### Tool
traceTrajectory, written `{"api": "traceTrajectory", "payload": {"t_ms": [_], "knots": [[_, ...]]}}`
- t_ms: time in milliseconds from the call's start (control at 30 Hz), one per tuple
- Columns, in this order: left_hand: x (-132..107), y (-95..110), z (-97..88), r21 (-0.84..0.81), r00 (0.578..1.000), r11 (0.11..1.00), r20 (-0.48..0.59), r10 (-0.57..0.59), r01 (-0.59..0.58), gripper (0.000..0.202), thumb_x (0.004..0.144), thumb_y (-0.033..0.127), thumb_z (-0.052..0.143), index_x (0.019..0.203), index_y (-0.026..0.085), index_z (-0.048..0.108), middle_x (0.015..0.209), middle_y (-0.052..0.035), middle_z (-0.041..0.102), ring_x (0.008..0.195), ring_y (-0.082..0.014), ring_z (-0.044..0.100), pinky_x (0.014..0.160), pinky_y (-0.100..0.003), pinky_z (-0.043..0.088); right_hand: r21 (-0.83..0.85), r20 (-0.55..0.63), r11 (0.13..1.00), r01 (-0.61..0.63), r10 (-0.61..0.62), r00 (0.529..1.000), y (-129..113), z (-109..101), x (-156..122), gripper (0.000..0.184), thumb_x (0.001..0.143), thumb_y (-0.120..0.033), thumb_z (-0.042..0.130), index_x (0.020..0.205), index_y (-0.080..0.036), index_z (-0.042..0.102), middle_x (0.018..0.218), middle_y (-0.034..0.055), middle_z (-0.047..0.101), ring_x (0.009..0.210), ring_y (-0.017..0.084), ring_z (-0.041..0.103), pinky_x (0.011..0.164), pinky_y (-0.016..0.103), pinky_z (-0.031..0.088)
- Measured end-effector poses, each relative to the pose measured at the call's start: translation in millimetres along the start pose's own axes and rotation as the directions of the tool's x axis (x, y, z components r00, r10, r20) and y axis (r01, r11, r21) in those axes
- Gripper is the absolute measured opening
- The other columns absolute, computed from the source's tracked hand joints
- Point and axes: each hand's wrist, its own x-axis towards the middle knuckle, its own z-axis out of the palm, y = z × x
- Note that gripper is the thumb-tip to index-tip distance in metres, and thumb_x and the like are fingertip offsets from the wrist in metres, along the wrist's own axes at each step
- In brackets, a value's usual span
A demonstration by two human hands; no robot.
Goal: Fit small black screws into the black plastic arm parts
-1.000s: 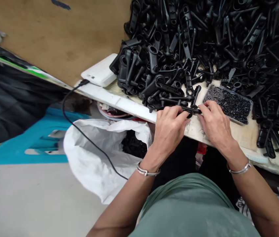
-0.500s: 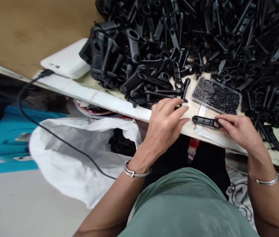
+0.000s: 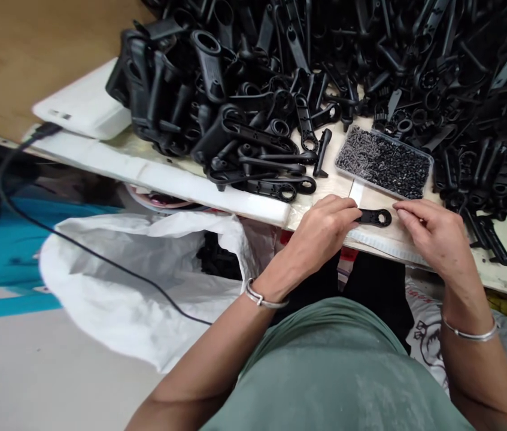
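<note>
A shallow clear tray (image 3: pixel 383 163) full of tiny black pieces sits on the bench (image 3: pixel 167 176) just beyond the hands, at the near foot of a pile of black plastic parts (image 3: pixel 325 72). A white sack (image 3: pixel 145 281) at near left holds more black parts, mostly hidden by its folds. The left hand (image 3: pixel 325 230) grips and covers one end of a flat black lever (image 3: pixel 374 217) lying near the tray; the right hand (image 3: pixel 437 236), just right of the lever's ring end, has its fingertips drawn close, and whether they pinch anything cannot be told.
</note>
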Motion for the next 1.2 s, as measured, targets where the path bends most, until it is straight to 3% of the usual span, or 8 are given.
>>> {"api": "traceTrajectory", "payload": {"t_ms": [267,400,533,633,800,900,1033,1200], "knots": [[-3.5,0.6,0.2,-0.039,0.999,0.999,-0.028,-0.018,0.017,0.01,0.092,0.017,0.061,0.098,0.014,0.068,0.107,-0.0106,0.072,0.096,-0.0201,0.064,0.086,-0.035,0.055,0.022,-0.013,0.999,0.044,-0.043,0.999,3.7,-8.2,-8.4,0.019,0.093,-0.029,0.058,0.094,-0.021,0.075,0.091,0.0056,0.072,0.083,0.019,0.068,0.077,0.033,0.053],[6.2,-1.9,-9.3,0.013,0.998,1.0,-0.055,0.026,-0.026,0.013,0.095,0.021,0.057,0.096,0.014,0.068,0.103,-0.0099,0.072,0.092,-0.0199,0.064,0.084,-0.035,0.054,-0.201,-0.053,0.98,0.005,-0.016,0.998,17.2,-24.6,17.8,0.022,0.092,-0.028,0.056,0.098,-0.021,0.076,0.092,0.0071,0.074,0.082,0.023,0.069,0.078,0.037,0.053],[33.5,-11.5,-18.6,0.176,0.999,0.984,0.024,-0.036,0.031,0.021,0.095,0.014,0.051,0.085,0.016,0.069,0.083,-0.0063,0.069,0.08,-0.0202,0.058,0.075,-0.034,0.05,-0.513,0.085,0.859,0.006,0.044,0.995,17.4,-26.8,51.8,0.023,0.091,-0.025,0.056,0.102,-0.022,0.076,0.099,0.0087,0.075,0.087,0.028,0.069,0.072,0.038,0.049],[58.9,-22.3,-15.7,0.29,0.992,0.955,0.088,-0.088,0.059,0.025,0.089,0.006,0.049,0.076,0.018,0.067,0.074,-0.005,0.064,0.077,-0.0215,0.056,0.068,-0.034,0.045,-0.615,0.147,0.788,0.032,0.074,0.986,13.0,-17.3,71.6,0.021,0.089,-0.03,0.061,0.105,-0.025,0.075,0.101,0.0077,0.073,0.084,0.027,0.067,0.066,0.035,0.045],[92.6,-37.5,4.4,0.43,0.987,0.898,0.082,-0.137,0.089,0.027,0.078,-0.003,0.052,0.07,0.017,0.068,0.069,-0.0066,0.063,0.068,-0.0207,0.057,0.064,-0.034,0.045,-0.575,0.222,0.808,0.132,-0.001,0.975,10.0,-2.9,87.6,0.016,0.088,-0.024,0.06,0.099,-0.024,0.072,0.096,0.0069,0.072,0.082,0.023,0.065,0.059,0.031,0.036],[105.3,-39.8,9.9,0.439,0.969,0.894,0.165,-0.182,0.093,0.028,0.078,-0.004,0.052,0.075,0.016,0.072,0.068,-0.0065,0.065,0.065,-0.0202,0.058,0.064,-0.033,0.046,-0.562,0.232,0.817,0.128,0.007,0.973,10.3,-0.6,89.8,0.014,0.089,-0.022,0.058,0.094,-0.022,0.071,0.092,0.0064,0.072,0.078,0.022,0.064,0.056,0.03,0.03],[112.2,-36.5,3.7,0.462,0.916,0.881,0.303,-0.264,0.101,0.029,0.081,-0.002,0.049,0.082,0.015,0.073,0.072,-0.0075,0.068,0.07,-0.0216,0.063,0.068,-0.033,0.048,-0.541,0.235,0.834,0.106,0.029,0.972,13.4,-2.8,87.3,0.016,0.09,-0.021,0.054,0.088,-0.022,0.07,0.091,0.0061,0.072,0.077,0.021,0.063,0.056,0.03,0.029],[109.4,-34.3,-6.5,0.368,0.91,0.92,0.321,-0.263,0.135,0.024,0.081,0.001,0.051,0.079,0.014,0.071,0.082,-0.0083,0.07,0.08,-0.021,0.064,0.075,-0.032,0.049,-0.361,0.148,0.927,0.101,-0.05,0.988,20.1,-10.2,81.8,0.017,0.087,-0.017,0.052,0.084,-0.019,0.069,0.082,0.0051,0.07,0.075,0.019,0.063,0.063,0.03,0.038]]}}
